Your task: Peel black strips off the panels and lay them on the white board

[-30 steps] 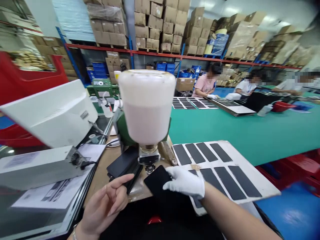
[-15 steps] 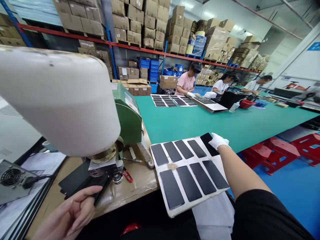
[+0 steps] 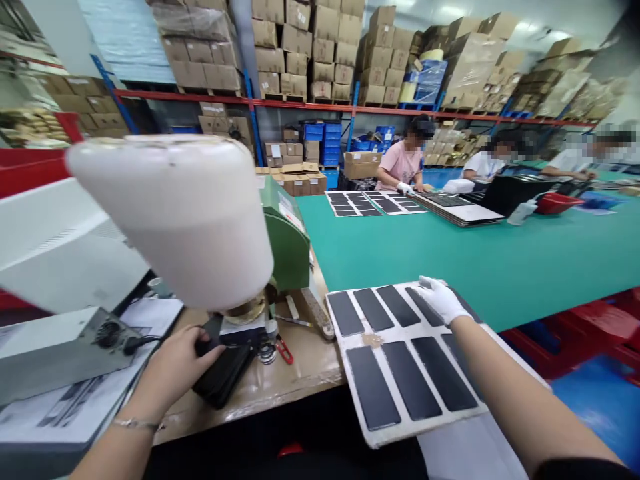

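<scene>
My bare left hand is at the stack of flat black pieces under the machine's white hopper. Its thumb and fingers are closed over the edge of one black piece. My right hand, in a white glove, reaches over the far side of a white board. Its fingers are stretched out, with nothing held that I can see. Rows of black rectangular panels lie on the board; my right hand and forearm hide some of them.
Red-handled snips lie beside the machine's green body. A grey box with a fan stands at left. Across the green table, a person in pink works near more panel boards. Red stools stand at right.
My right hand carried a black panel from the machine to the board's far right corner and has let go of it. My left hand has closed on a black piece at the stack.
</scene>
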`<state>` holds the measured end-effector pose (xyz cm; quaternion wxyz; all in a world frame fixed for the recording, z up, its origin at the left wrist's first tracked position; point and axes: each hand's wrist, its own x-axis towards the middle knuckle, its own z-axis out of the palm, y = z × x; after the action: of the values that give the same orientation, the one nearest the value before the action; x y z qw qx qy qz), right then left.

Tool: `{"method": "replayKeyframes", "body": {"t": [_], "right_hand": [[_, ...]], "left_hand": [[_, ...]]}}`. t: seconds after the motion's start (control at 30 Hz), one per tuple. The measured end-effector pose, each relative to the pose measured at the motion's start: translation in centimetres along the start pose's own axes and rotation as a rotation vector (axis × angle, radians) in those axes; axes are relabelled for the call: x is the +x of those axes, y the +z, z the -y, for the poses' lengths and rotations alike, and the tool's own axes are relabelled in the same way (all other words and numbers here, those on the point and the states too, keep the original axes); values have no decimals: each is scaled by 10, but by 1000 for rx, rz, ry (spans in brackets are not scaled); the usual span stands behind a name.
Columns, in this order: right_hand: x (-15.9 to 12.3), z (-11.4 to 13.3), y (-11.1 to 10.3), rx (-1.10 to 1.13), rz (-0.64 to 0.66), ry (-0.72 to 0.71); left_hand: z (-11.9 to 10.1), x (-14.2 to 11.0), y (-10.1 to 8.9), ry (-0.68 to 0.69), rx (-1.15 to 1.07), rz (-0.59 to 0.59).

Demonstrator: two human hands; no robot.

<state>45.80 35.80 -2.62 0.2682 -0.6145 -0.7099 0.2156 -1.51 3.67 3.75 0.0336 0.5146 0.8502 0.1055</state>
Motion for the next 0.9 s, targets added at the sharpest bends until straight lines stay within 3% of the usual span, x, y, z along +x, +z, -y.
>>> {"method": "replayKeyframes", "body": {"t": [0.2, 0.4, 0.47, 0.53, 0.63, 0.73, 0.8, 0.9], "right_hand": [[-75, 89, 43, 242, 303, -239], [-158, 174, 76, 393, 531, -391], [-184, 194, 82, 455, 617, -409], [-207, 209, 85, 504, 699, -418], [-233, 228, 85, 504, 641, -507], [-252, 244, 86, 486, 581, -691], [-262, 251, 90, 435, 660, -804], [-273, 256, 96, 318, 792, -904]], "left_hand": [[-9, 1, -17, -149, -101, 108], [4, -12, -30, -163, -211, 18], [12, -26, -35, -178, -376, -10], [18, -47, -37, -149, -684, 19], [14, -90, -25, -93, -1188, 196], [-8, -133, 4, -152, -1584, 501], [-25, -152, 24, -241, -1788, 652], [-40, -164, 45, -383, -1952, 725]]}}
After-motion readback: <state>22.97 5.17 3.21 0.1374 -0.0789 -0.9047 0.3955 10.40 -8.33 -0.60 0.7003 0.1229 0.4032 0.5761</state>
